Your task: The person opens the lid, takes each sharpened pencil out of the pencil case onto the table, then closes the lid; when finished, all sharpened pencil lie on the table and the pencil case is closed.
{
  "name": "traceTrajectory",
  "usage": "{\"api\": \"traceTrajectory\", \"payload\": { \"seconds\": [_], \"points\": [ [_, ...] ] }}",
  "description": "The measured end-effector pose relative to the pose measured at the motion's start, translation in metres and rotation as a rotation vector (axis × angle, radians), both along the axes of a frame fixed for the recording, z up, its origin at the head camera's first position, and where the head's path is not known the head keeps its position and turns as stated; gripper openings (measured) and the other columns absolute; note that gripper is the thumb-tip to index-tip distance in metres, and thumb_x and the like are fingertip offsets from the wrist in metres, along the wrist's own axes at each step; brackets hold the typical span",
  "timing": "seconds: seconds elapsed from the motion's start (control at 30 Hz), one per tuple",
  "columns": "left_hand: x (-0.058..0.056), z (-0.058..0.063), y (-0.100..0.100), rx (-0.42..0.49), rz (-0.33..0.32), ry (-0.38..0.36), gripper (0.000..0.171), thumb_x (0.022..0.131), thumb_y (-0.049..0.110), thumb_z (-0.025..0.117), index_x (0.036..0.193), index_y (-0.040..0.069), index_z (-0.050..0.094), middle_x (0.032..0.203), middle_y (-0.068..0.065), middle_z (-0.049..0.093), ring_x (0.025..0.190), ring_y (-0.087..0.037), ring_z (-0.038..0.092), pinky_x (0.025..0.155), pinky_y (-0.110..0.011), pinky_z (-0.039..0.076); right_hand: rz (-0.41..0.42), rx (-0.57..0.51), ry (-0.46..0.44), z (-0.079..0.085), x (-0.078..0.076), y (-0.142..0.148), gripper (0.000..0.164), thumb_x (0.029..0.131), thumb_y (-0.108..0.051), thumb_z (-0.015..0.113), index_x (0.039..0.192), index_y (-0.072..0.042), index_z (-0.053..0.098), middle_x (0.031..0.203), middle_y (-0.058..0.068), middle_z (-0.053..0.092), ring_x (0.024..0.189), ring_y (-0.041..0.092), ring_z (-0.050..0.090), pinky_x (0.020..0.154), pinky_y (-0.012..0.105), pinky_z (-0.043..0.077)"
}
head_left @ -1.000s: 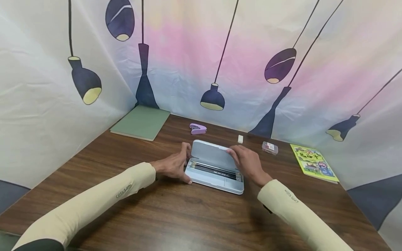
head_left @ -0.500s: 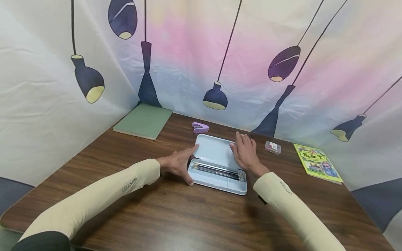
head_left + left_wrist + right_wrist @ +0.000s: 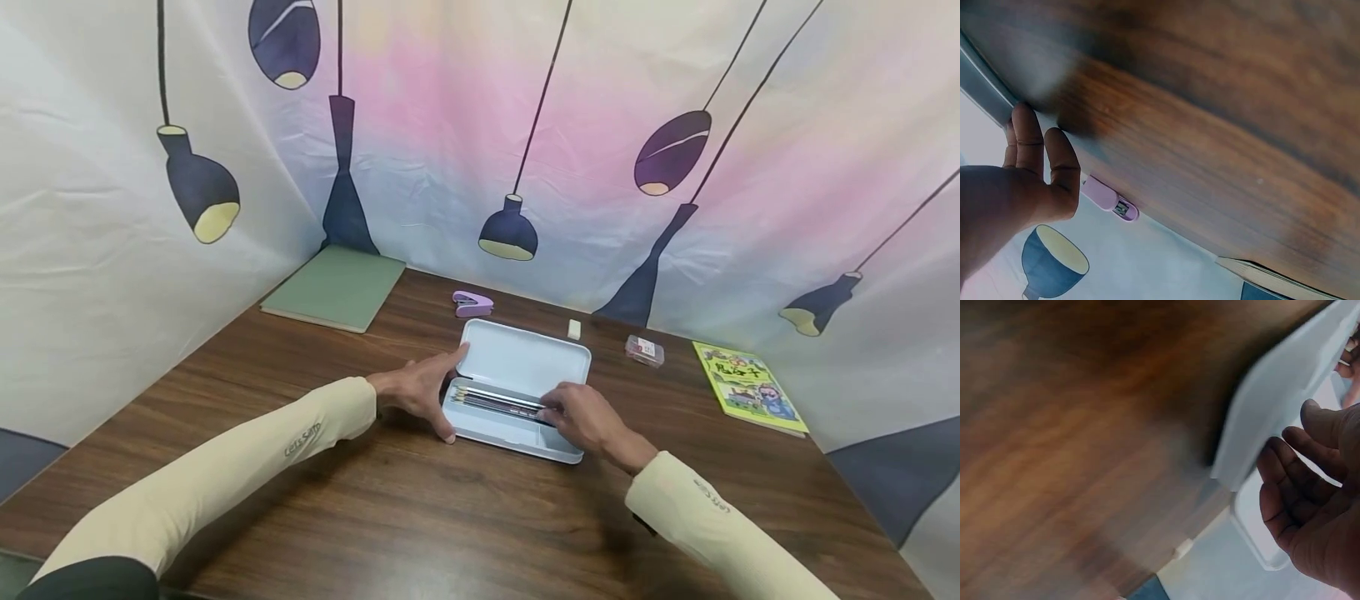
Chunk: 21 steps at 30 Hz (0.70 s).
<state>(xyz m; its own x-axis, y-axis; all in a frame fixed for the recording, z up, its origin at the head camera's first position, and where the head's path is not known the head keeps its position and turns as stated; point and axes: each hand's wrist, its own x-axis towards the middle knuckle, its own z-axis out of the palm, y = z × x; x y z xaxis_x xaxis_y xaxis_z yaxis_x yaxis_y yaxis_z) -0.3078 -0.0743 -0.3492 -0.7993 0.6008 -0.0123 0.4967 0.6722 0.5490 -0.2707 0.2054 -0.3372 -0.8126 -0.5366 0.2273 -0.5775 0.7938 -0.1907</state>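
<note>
The pale blue pencil case (image 3: 487, 435) sits open on the brown wooden tabletop (image 3: 405, 517), right between the person's two hands, its lid (image 3: 525, 358) folded back on the far side. The left grip (image 3: 418, 387) is spread wide around the case's left end, thumb by the near corner and forefinger up at the lid's left edge; it bears against the case rather than closing round it.

The right grip (image 3: 588, 417) reaches over the case's right end from the near right. Its fingers are bent and dipped down onto the pencils (image 3: 495, 402), covering their right ends, with the thumb close by. Whether it has actually pinched one I can't tell, since the hand hides the spot. The pencils lie lengthwise in the far part of the tray, their points toward the left grip.

Past the lid there's a lilac stapler (image 3: 472, 304) and a white eraser (image 3: 573, 329), both well clear of the fingers, and a small clear box (image 3: 645, 351) farther to the right.
</note>
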Motion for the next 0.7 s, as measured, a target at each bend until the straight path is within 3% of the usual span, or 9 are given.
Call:
{"api": "traceTrajectory", "payload": {
  "seconds": [0.2,0.57,0.7],
  "points": [
    [-0.002,0.0,0.0,-0.013,-0.014,0.005,0.134,0.049,0.042,0.087,0.146,0.009,0.001,0.135,-0.012,0.038,0.124,-0.023,0.034,0.094,-0.061,0.017,0.002,-0.033,-0.034,-0.01,-0.001,0.008,0.013,0.083,-0.012,0.065,0.095,-0.008,0.072,0.086,-0.002,0.061,0.077,0.01,0.054,0.07,0.031,0.046],
    [-0.003,0.002,0.001,-0.03,-0.007,-0.011,0.135,0.05,0.042,0.087,0.146,0.01,-0.001,0.141,-0.013,0.031,0.128,-0.023,0.027,0.095,-0.062,0.014,0.105,-0.109,-0.091,-0.012,-0.006,0.014,0.008,0.083,-0.01,0.065,0.089,-0.005,0.068,0.08,-0.003,0.058,0.071,0.009,0.05,0.064,0.028,0.045],
    [-0.003,0.003,0.002,-0.03,-0.012,-0.024,0.134,0.051,0.042,0.086,0.146,0.011,-0.002,0.141,-0.013,0.03,0.129,-0.025,0.026,0.096,-0.064,0.011,0.062,-0.108,-0.178,-0.011,-0.007,0.013,0.005,0.084,-0.01,0.064,0.087,-0.007,0.065,0.079,-0.004,0.058,0.071,0.01,0.05,0.066,0.029,0.044]
  ]
}}
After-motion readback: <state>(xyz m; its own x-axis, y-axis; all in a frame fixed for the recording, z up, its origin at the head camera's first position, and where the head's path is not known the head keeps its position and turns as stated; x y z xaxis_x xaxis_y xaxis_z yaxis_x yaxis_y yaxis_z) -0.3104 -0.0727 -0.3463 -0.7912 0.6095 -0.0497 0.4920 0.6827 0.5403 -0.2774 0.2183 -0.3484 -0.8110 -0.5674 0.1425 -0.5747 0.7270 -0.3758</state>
